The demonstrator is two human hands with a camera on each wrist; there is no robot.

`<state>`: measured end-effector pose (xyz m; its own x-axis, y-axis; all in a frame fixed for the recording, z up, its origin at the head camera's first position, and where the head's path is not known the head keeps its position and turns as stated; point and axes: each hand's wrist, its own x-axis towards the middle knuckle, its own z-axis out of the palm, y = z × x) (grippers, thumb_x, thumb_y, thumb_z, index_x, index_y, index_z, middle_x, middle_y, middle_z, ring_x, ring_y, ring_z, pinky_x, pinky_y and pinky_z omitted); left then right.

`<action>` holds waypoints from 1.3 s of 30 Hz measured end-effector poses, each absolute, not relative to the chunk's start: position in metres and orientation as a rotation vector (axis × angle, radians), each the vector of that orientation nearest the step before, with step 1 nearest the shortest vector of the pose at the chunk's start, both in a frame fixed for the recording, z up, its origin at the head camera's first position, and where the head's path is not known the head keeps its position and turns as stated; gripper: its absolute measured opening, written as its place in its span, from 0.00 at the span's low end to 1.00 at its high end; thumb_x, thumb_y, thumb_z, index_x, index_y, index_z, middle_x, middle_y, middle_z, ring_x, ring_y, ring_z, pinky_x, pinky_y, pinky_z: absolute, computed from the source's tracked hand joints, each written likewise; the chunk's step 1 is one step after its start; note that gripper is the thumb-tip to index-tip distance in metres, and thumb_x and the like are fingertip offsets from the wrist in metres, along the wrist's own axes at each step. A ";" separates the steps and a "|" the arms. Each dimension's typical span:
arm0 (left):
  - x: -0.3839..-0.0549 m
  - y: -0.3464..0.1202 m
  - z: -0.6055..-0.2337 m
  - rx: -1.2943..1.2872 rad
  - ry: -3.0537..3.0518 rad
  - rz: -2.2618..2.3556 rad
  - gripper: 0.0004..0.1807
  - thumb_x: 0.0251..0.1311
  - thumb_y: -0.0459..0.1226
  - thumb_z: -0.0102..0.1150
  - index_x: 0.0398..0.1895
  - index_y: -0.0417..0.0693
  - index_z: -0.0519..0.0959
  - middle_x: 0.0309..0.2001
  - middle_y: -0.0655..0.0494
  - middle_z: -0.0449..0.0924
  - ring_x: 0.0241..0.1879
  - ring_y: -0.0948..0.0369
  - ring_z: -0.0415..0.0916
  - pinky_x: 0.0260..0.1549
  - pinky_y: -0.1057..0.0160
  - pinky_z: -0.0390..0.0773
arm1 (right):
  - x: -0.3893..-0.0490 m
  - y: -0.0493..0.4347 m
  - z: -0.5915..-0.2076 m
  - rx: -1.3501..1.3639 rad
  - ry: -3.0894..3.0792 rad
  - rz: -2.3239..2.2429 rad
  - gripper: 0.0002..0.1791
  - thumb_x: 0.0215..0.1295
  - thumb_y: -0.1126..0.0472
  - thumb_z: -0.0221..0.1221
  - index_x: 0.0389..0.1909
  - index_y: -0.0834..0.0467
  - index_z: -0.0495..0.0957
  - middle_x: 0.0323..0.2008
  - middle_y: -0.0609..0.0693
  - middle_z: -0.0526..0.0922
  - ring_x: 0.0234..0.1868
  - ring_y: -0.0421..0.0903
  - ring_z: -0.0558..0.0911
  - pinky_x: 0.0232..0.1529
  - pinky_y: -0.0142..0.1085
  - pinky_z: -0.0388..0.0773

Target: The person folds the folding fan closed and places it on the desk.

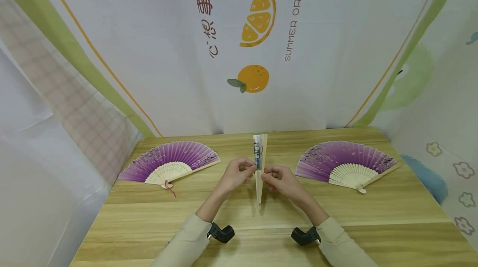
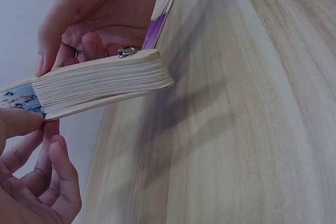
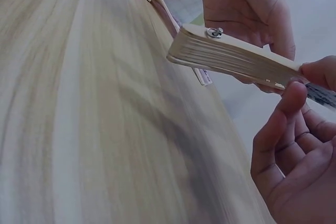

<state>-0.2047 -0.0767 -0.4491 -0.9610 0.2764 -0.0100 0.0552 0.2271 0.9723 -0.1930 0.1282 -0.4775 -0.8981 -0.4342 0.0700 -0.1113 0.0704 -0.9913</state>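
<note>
Hands (image 1: 237,173) (image 1: 282,181) pinch folded fan (image 1: 258,182) above table (image 1: 263,242), between purple fans (image 1: 175,157) (image 1: 343,157).

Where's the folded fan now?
Head view, lower middle: the folded fan is pinched by the left hand and right hand, between the left purple fan and right purple fan.

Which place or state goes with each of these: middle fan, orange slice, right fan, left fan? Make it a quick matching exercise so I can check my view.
Things:
1. middle fan
2. orange slice
3. right fan
4. left fan

Places and states:
A. printed on the cloth
B. spread, with a red cord
C. held by the left hand and right hand
D. spread, no red cord showing

Pairs: 1-C, 2-A, 3-D, 4-B
</note>
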 end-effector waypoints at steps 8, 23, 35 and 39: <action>-0.202 -0.078 -0.448 0.386 2.308 1.792 0.07 0.73 0.30 0.57 0.44 0.32 0.81 0.34 0.48 0.82 0.33 0.55 0.78 0.32 0.49 0.82 | -0.194 0.127 -0.478 -0.565 2.095 -1.891 0.12 0.76 0.61 0.58 0.42 0.68 0.77 0.28 0.56 0.75 0.25 0.43 0.72 0.29 0.36 0.72; -0.200 -0.081 -0.451 0.337 2.191 1.815 0.09 0.71 0.30 0.60 0.47 0.30 0.79 0.36 0.47 0.83 0.35 0.52 0.83 0.38 0.45 0.83 | -0.194 0.125 -0.476 -0.450 2.202 -1.971 0.08 0.75 0.67 0.57 0.38 0.70 0.79 0.30 0.64 0.77 0.25 0.45 0.75 0.27 0.34 0.74; -0.199 -0.081 -0.452 0.288 2.182 1.828 0.08 0.67 0.27 0.63 0.44 0.28 0.78 0.35 0.46 0.83 0.33 0.54 0.82 0.35 0.50 0.85 | -0.195 0.123 -0.476 -0.322 2.241 -1.962 0.09 0.72 0.64 0.62 0.37 0.69 0.82 0.28 0.62 0.82 0.24 0.43 0.78 0.27 0.34 0.76; -0.198 -0.082 -0.454 0.222 2.162 1.835 0.08 0.67 0.27 0.63 0.43 0.29 0.77 0.32 0.46 0.83 0.29 0.57 0.82 0.32 0.54 0.85 | -0.197 0.122 -0.477 -0.319 2.281 -1.924 0.08 0.71 0.64 0.63 0.37 0.68 0.83 0.28 0.61 0.83 0.25 0.44 0.79 0.27 0.35 0.79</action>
